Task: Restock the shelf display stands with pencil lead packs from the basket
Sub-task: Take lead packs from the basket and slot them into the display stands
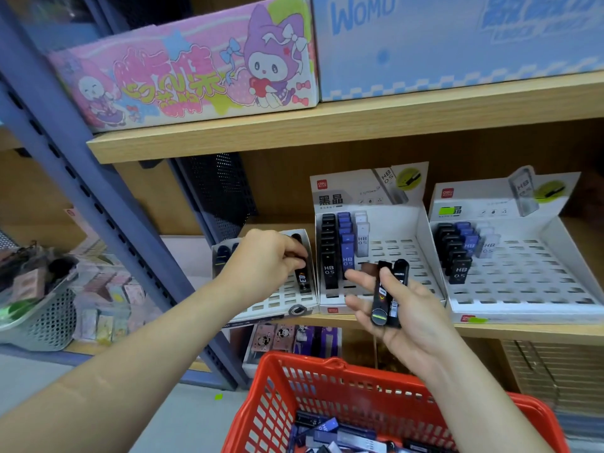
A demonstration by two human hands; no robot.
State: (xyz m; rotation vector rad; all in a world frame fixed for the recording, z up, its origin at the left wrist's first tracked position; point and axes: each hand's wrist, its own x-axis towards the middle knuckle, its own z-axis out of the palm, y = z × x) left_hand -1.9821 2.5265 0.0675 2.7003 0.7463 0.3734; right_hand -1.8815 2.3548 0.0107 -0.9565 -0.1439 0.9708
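Black plastic marks the pack our left hand pinches at the left stand, fingers curled onto its top end. It stands nearly upright by the stand's right wall, and we cannot tell whether its foot has found a slot. To seat it well we should line the foot over one slot and press straight down — tilted, it would likely wedge against the card wall or bridge two slots. Our right hand hovers before the middle stand, thumb and curled fingers holding what look like two spare packs, caps toward us. That grip wants to be firm so neither slips while the left works.

Loose packs lie in the red basket below us. Middle and right stand each carry short rows of black, blue and clear packs at their left side, with most slots bare. Two tight spots — the middle stand's wall sits just beside the left stand, and a blue post rises near our left forearm. The upper shelf bears a pink box and a blue box; a grey basket sits beyond the post.
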